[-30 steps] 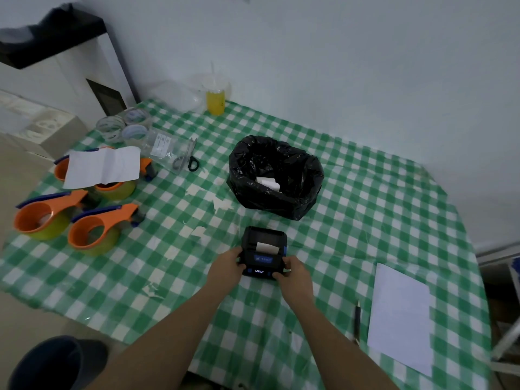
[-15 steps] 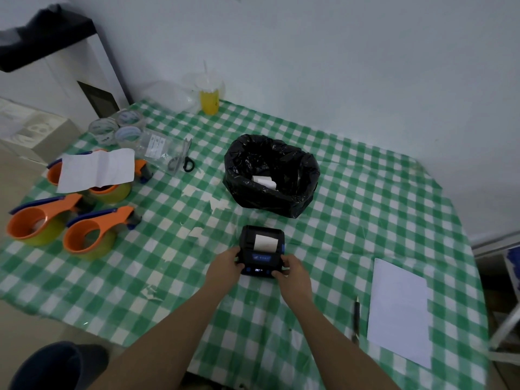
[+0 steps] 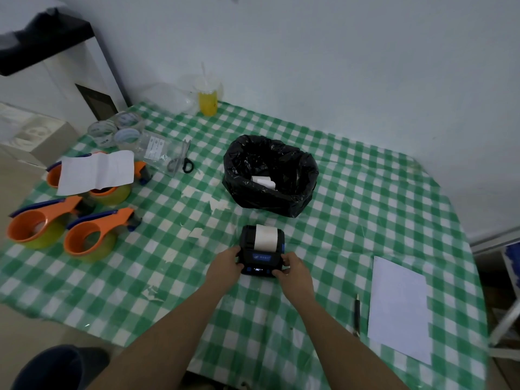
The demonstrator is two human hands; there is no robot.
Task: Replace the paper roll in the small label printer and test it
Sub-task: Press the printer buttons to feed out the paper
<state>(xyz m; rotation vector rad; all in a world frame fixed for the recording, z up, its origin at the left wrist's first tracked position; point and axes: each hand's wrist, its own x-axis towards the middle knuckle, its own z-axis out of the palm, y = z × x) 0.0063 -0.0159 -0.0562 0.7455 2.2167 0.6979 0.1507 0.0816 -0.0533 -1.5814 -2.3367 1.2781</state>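
Fingers [image 3: 284, 260] of both hands clasp the printer [image 3: 261, 250] — paper [image 3: 266, 237] seemingly feeding out.

One head-worn wide-angle cam is used; scene is viewed fwd and down from above the table [image 3: 365, 220] near edge, close enough that both forearms are included, w/ wall behind.

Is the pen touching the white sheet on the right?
No, the pen lies on the tablecloth left of the sheet, with checks showing between them.
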